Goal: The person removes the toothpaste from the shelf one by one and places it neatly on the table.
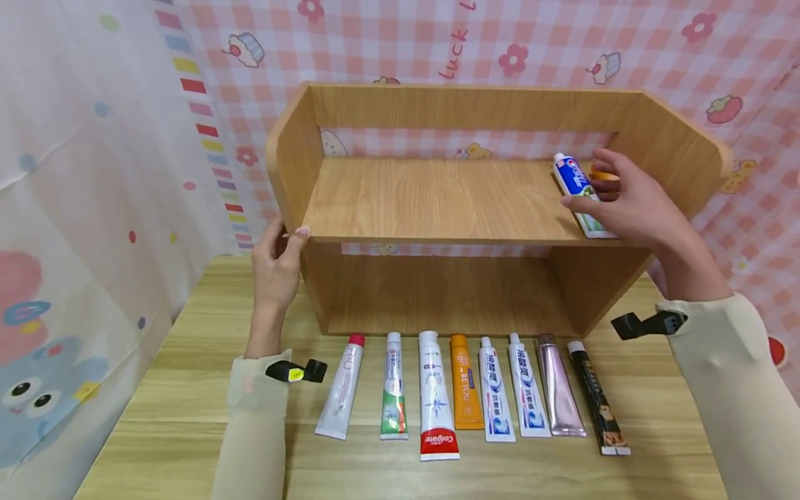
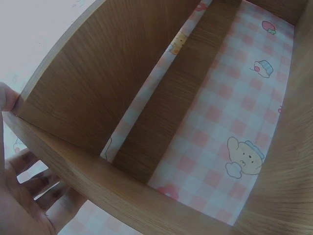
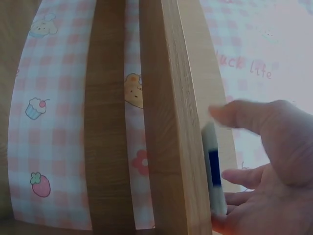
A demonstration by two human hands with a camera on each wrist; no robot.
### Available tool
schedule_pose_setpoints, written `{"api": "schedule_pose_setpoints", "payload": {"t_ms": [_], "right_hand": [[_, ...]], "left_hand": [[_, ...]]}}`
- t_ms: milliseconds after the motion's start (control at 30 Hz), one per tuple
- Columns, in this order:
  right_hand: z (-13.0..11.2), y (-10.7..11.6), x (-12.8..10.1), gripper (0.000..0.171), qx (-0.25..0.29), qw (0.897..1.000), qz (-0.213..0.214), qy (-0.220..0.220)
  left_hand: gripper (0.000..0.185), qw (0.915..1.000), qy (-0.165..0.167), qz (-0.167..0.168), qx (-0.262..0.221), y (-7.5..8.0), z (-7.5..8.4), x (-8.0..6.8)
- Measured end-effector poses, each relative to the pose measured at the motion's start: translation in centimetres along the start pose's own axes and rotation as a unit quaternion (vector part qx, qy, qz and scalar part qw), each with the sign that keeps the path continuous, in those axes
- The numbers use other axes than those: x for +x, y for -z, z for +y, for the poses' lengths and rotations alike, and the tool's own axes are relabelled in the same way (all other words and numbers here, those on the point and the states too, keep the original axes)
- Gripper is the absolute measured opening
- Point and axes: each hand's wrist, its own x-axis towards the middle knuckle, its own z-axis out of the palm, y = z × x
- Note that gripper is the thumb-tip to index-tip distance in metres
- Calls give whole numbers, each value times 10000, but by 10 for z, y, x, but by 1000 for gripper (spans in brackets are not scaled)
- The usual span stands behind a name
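A wooden two-tier shelf (image 1: 425, 198) stands on the table. My left hand (image 1: 277, 271) grips its left side panel, with the thumb at the front edge and the fingers around the outside, as the left wrist view also shows. On the upper board, toward the right, lies a blue, white and green toothpaste tube (image 1: 571, 177). Over its right side hovers my right hand (image 1: 640, 201), fingers spread and loosely bent. The right wrist view shows the thumb apart from the tube (image 3: 214, 169). Behind the right fingers an orange object (image 1: 603, 175) is mostly hidden.
Several tubes lie in a row before the shelf, among them a red-capped tube (image 1: 341, 389), a Colgate tube (image 1: 436, 396), an orange tube (image 1: 466, 385) and a black tube (image 1: 598, 399). Checked cloth (image 1: 406, 42) hangs behind; a white curtain (image 1: 75, 173) hangs left.
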Motion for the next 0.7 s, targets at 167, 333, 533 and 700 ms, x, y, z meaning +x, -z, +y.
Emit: {"api": "schedule_pose_setpoints", "payload": {"t_ms": [167,333,533,700], "right_hand": [[-2,-2,8,97,45,9998,-63,-164],[-5,-5,10,96,82,9993,-61,-370],[-9,-2,11,92,24,9983,-244,-525],[-7,2,15,86,11,9961,-446,-761]], "left_hand": [[37,10000,-26,63,67,0,0,1],[37,10000,-36,41,70,-1,-1,1],[36,9999,-62,79,49,-1,-1,1],[38,9999,-7,50,143,-1,-1,1]]}}
